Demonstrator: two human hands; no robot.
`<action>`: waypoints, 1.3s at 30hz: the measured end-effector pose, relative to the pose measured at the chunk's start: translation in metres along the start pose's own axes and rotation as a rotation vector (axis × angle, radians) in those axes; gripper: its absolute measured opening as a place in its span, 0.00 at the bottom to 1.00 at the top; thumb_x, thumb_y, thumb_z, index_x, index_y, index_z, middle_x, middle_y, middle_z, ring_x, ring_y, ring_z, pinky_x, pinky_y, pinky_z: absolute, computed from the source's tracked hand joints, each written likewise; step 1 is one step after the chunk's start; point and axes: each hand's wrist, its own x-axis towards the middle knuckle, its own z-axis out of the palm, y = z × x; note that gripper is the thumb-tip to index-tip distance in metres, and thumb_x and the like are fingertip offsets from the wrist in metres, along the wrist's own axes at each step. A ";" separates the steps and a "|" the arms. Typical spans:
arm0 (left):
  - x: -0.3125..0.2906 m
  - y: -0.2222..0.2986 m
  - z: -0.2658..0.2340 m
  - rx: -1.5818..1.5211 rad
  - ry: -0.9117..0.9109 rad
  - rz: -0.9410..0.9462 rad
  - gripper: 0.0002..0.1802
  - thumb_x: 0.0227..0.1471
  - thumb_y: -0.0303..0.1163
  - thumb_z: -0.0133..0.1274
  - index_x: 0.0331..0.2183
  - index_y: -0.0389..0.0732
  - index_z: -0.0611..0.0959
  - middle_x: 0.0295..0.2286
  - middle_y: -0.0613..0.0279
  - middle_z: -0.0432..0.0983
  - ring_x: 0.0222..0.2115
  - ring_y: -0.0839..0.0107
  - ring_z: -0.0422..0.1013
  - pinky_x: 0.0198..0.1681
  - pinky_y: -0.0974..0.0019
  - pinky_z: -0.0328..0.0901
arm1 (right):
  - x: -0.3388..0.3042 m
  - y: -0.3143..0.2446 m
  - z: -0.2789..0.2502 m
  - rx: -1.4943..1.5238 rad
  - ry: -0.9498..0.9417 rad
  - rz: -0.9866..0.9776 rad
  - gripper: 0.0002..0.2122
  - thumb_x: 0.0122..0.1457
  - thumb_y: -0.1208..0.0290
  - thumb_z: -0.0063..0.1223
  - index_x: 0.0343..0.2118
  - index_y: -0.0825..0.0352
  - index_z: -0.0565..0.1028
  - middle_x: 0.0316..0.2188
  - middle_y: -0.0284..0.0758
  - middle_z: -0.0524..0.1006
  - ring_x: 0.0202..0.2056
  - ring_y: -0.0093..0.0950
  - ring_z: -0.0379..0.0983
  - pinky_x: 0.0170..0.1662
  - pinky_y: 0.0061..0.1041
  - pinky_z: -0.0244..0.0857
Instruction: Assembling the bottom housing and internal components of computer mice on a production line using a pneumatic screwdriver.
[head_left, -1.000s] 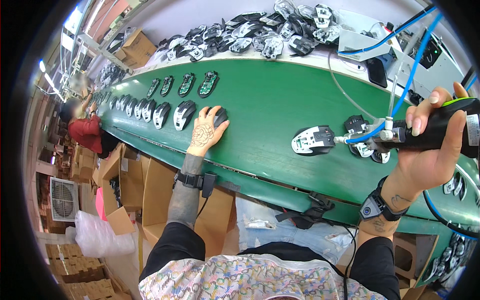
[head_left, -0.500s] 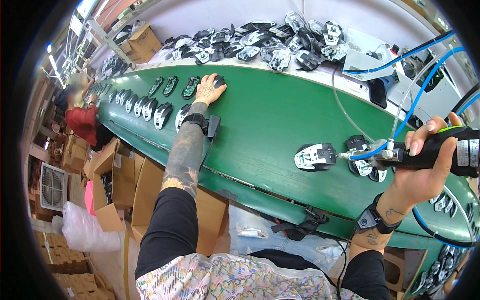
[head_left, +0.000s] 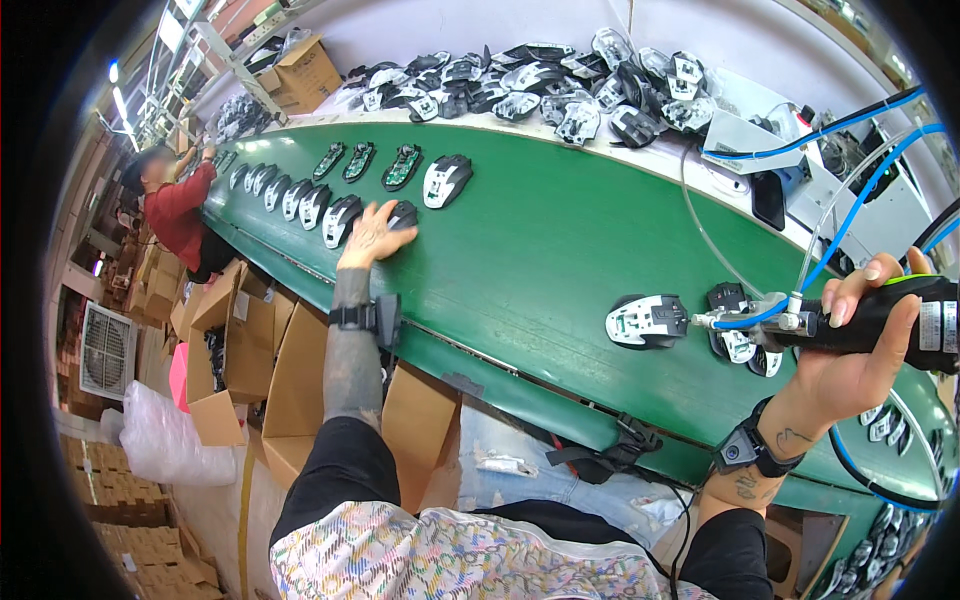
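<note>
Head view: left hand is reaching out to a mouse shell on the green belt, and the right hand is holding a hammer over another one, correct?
Not a hammer. The head view shows the right hand gripping a powered screwdriver with blue hoses. The left hand does reach a mouse shell on the green belt.

Open brown cardboard boxes [head_left: 262,345] stand on the floor at the left, below the green belt, beside a clear plastic bag [head_left: 160,440]. Another brown cardboard box [head_left: 308,68] sits at the top left behind the belt. A white label [head_left: 930,325] wraps the black handheld tool at the right.
</note>
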 end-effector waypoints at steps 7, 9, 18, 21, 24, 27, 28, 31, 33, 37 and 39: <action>0.047 -0.004 0.005 -0.204 0.362 0.149 0.37 0.38 0.49 0.58 0.49 0.42 0.69 0.40 0.44 0.68 0.42 0.50 0.66 0.45 0.58 0.63 | -0.003 0.011 0.004 -0.037 0.018 0.001 0.20 0.60 0.66 0.41 0.50 0.73 0.56 0.31 0.39 0.69 0.18 0.19 0.63 0.23 0.18 0.57; 0.088 0.001 0.011 -0.188 0.344 0.086 0.39 0.38 0.51 0.58 0.51 0.43 0.68 0.44 0.45 0.65 0.45 0.52 0.64 0.48 0.58 0.61 | -0.004 0.010 0.005 -0.049 0.020 -0.014 0.20 0.60 0.66 0.41 0.50 0.73 0.56 0.31 0.39 0.69 0.18 0.19 0.63 0.23 0.18 0.57; 0.133 0.023 0.032 -0.185 0.058 -0.098 0.43 0.39 0.56 0.55 0.55 0.52 0.62 0.52 0.50 0.58 0.54 0.51 0.56 0.54 0.53 0.55 | 0.002 0.008 0.006 -0.078 0.021 -0.012 0.20 0.61 0.64 0.40 0.51 0.72 0.56 0.31 0.38 0.68 0.17 0.19 0.62 0.22 0.17 0.56; 0.117 0.025 0.022 -0.037 0.336 0.094 0.41 0.40 0.57 0.54 0.54 0.48 0.65 0.52 0.49 0.59 0.50 0.50 0.60 0.51 0.54 0.58 | 0.001 0.015 0.008 -0.033 -0.013 0.011 0.20 0.61 0.63 0.39 0.51 0.71 0.56 0.32 0.38 0.67 0.19 0.19 0.61 0.23 0.18 0.56; 0.090 0.073 0.034 -0.274 0.235 0.428 0.38 0.41 0.55 0.54 0.51 0.45 0.68 0.50 0.47 0.60 0.46 0.48 0.63 0.50 0.54 0.59 | 0.001 0.013 0.003 -0.008 -0.002 0.022 0.19 0.62 0.63 0.38 0.51 0.71 0.56 0.32 0.39 0.67 0.19 0.19 0.60 0.24 0.18 0.55; 0.056 0.107 0.045 -0.154 0.224 0.312 0.35 0.41 0.52 0.54 0.50 0.47 0.68 0.48 0.43 0.60 0.45 0.47 0.64 0.48 0.53 0.61 | 0.000 0.010 0.006 -0.045 0.045 0.016 0.18 0.62 0.64 0.39 0.49 0.70 0.57 0.31 0.38 0.67 0.18 0.19 0.60 0.23 0.17 0.54; 0.051 0.109 0.038 -0.169 0.174 0.299 0.35 0.41 0.51 0.54 0.51 0.48 0.68 0.47 0.42 0.60 0.45 0.46 0.63 0.48 0.53 0.61 | -0.002 0.010 0.008 -0.025 0.030 0.014 0.18 0.62 0.64 0.39 0.49 0.70 0.57 0.31 0.38 0.67 0.18 0.19 0.60 0.23 0.17 0.54; 0.028 0.134 0.018 -0.208 -0.060 0.341 0.38 0.35 0.51 0.54 0.50 0.48 0.70 0.44 0.40 0.64 0.45 0.49 0.64 0.48 0.57 0.62 | -0.004 0.006 0.008 -0.027 0.017 0.008 0.18 0.62 0.65 0.40 0.49 0.71 0.57 0.31 0.38 0.67 0.18 0.18 0.60 0.23 0.17 0.54; -0.001 0.158 0.017 -0.293 -0.084 0.492 0.37 0.34 0.52 0.55 0.49 0.46 0.72 0.41 0.41 0.68 0.44 0.50 0.66 0.47 0.59 0.63 | -0.007 0.002 0.011 -0.023 0.039 0.002 0.18 0.62 0.65 0.40 0.49 0.71 0.57 0.31 0.38 0.67 0.18 0.18 0.60 0.23 0.17 0.55; -0.052 0.222 0.031 -1.180 -0.335 0.522 0.31 0.44 0.50 0.51 0.49 0.45 0.71 0.36 0.52 0.72 0.32 0.56 0.72 0.40 0.60 0.68 | -0.007 0.000 0.001 -0.019 0.073 -0.033 0.17 0.62 0.65 0.39 0.48 0.71 0.58 0.32 0.38 0.67 0.19 0.18 0.60 0.26 0.18 0.54; -0.072 0.252 0.024 -1.682 -0.557 0.342 0.28 0.48 0.49 0.49 0.48 0.45 0.70 0.35 0.56 0.72 0.30 0.59 0.73 0.36 0.60 0.69 | -0.003 -0.006 -0.014 -0.068 0.098 -0.078 0.17 0.62 0.64 0.38 0.48 0.70 0.59 0.33 0.37 0.66 0.21 0.19 0.61 0.28 0.20 0.55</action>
